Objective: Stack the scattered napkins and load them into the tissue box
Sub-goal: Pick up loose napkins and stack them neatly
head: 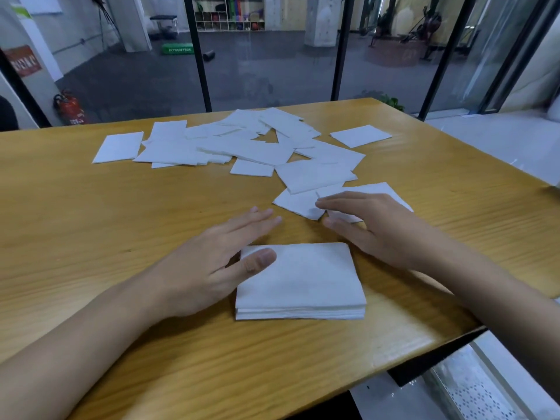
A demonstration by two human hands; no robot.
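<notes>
Fingers (pixel 254 221) of the left hand (pixel 212 262) are stretched out flat and nearly together, gripping nothing; its thumb lies across the near-left corner of the neat stack of napkins (pixel 303 280) close to the front edge of the wooden worktop (pixel 75 213). Over to the right, the right hand (pixel 372 225) is open too, palm down, fingers loosely spread, fingertips pressing on a loose napkin (pixel 298 203) just beyond the stack, with another napkin under its palm. Whether it has pinched that sheet I cannot tell. Farther back, the scattered napkins (pixel 242 144) lie overlapping across the middle of the worktop, with single sheets lying apart at the left and right ends.
</notes>
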